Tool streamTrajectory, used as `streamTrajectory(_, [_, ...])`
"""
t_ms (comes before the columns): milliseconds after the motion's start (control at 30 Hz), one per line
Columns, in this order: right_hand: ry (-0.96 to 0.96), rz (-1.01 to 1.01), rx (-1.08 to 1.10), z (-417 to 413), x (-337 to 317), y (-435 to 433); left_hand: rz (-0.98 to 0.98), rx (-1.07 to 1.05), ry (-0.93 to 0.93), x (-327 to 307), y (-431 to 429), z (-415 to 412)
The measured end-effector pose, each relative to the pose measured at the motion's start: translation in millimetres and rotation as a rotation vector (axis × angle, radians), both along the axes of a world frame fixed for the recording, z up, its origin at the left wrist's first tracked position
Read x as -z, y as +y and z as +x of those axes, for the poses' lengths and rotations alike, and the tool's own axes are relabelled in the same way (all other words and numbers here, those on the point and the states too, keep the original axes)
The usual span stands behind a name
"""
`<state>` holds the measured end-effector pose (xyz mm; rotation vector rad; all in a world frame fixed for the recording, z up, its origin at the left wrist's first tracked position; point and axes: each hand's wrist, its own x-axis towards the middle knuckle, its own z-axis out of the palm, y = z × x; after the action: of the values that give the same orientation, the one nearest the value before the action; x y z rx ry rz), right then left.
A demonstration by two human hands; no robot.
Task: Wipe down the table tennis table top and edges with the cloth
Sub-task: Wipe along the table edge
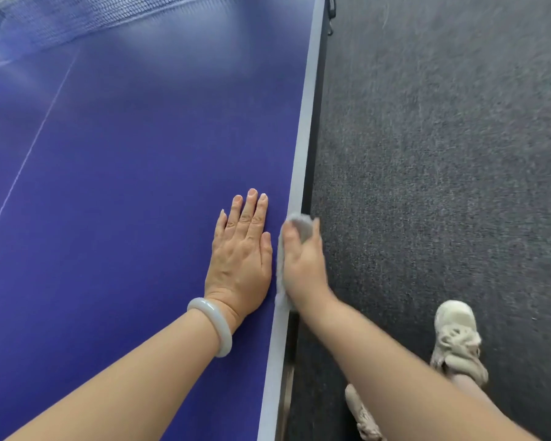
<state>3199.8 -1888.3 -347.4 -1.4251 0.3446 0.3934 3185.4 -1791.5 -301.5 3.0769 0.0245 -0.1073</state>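
Edge-wiping step: right hand (303,265) gripping cloth (299,226) over table edge (306,122); left hand (242,253) lying flat, fingers straight; next calling for sliding along toward net (77,23)

L hand (240,256) lies flat, palm down, fingers straight, forearm stretched fwd; R hand (303,265) just beside it, gripping cloth (302,225), arm extended

Worktop (124,186): blue, with a pale band along its right edge and a thin white line running near-left to far. Net (77,23) across the far end.
On it: left grip (240,259), flat, palm down, just beside the band; grey cloth (301,226) on the band, held by the right grip (303,268).
Floor (442,154): dark grey carpet, right of the worktop; pale shoe (457,338) near.
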Motion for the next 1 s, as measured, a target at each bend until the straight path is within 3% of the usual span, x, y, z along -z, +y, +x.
streamTrajectory(133, [-0.041,0.069,0.023,43.9,2.8,-0.6,-0.005,-0.011,0.008,-0.8,-0.2,-1.7])
streamTrajectory(333, [-0.018,0.058,-0.064,-67.0,-11.8,-5.9,-0.023,-0.012,-0.004,-0.7,-0.3,-2.4])
streamTrajectory(400, [-0.003,0.01,-0.091,-46.8,-17.2,-7.6,-0.02,-0.012,-0.014,-0.6,0.1,-4.1])
streamTrajectory(600, [0.033,-0.043,0.001,114.7,-13.1,-3.6,-0.01,-0.003,-0.02,-2.1,-0.6,-1.2])
streamTrajectory(800, [-0.001,-0.063,-0.084,117.2,-10.1,-9.0,0.053,0.028,0.045,-17.4,0.2,12.8])
streamTrajectory(1000, [-0.004,-0.047,-0.108,115.9,-13.6,-11.9,-0.008,0.008,-0.035,-25.1,7.9,117.5])
